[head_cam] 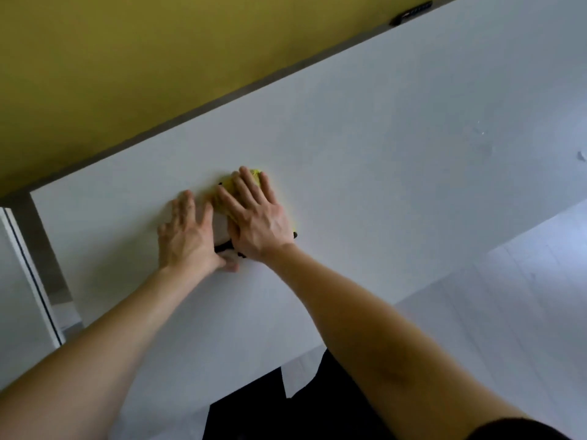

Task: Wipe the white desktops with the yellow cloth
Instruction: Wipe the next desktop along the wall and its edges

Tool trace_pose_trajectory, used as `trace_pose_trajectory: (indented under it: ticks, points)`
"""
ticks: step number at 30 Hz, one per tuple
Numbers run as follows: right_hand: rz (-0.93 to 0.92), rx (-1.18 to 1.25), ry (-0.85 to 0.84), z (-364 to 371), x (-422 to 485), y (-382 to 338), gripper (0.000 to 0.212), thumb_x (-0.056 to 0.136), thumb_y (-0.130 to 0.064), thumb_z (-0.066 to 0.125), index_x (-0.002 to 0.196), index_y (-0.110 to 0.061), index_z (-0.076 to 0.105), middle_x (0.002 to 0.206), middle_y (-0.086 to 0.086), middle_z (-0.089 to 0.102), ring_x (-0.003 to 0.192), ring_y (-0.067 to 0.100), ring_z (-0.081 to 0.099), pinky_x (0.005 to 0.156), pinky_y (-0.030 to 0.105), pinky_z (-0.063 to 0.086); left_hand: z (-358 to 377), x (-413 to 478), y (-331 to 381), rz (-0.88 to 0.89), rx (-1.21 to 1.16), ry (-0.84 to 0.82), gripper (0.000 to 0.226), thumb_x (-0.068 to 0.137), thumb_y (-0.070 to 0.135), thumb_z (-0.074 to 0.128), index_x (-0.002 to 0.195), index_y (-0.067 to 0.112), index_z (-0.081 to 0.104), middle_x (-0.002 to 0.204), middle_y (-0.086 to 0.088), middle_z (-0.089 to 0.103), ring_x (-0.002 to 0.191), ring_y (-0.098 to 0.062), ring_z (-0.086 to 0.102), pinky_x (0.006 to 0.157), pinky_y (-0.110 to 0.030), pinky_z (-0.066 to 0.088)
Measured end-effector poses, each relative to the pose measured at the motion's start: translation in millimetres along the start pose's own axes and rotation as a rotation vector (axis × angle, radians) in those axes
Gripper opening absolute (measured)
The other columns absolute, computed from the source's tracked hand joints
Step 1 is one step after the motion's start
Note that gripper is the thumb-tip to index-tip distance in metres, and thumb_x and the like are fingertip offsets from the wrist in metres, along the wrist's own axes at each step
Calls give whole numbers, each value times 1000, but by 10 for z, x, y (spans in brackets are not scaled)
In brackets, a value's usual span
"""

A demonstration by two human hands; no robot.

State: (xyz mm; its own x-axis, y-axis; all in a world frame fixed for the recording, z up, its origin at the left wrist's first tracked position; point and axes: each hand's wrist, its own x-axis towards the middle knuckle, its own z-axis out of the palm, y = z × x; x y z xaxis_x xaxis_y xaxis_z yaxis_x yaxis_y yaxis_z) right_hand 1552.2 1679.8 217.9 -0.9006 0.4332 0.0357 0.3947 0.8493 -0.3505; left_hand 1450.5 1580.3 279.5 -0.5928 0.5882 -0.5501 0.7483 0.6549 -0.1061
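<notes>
Bare forearms reach in from below, and the yellow cloth (251, 177) sits bunched on the white counter (381, 154), mostly hidden under the flat, spread right hand (255, 219). Left hand (187, 233) lies open just beside it, thumb touching the cloth's dark edge. Yellow partition (127, 74) behind; a blurred dark object (411, 12) on its far edge.

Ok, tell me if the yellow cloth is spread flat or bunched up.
Bunched up: the yellow cloth is a small wad, mostly covered by the flat right hand.
</notes>
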Motion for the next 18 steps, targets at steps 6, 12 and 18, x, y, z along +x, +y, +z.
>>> trace_pose_trajectory:
  ticks: [6, 12, 18]
  points:
    - [160, -49, 102, -476, -539, 1715, 66, 99, -38, 64, 162, -25, 49, 170, 17, 42, 164, 40, 24, 134, 62, 9, 88, -263, 83, 85, 3, 6, 127, 79, 64, 86, 173, 28, 7, 181, -10, -9, 168, -30, 1, 126, -58, 32]
    - [638, -105, 116, -995, -834, 2863, 70, 102, -50, 43, 167, -26, 35, 175, 17, 28, 167, 37, 10, 134, 61, 6, 197, -619, 660, 120, -57, -41, 155, 60, 80, 88, 170, 40, -14, 177, -2, -29, 167, -28, -14, 131, -61, 20]
    - [50, 46, 10, -266, -868, 943, 73, 100, -47, 51, 165, -14, 43, 169, 25, 38, 165, 43, 16, 135, 57, 1, 408, -792, 998, 1, -48, -66, 173, 44, 83, 92, 170, 31, -14, 176, -10, -26, 166, -31, -14, 131, -57, 23]
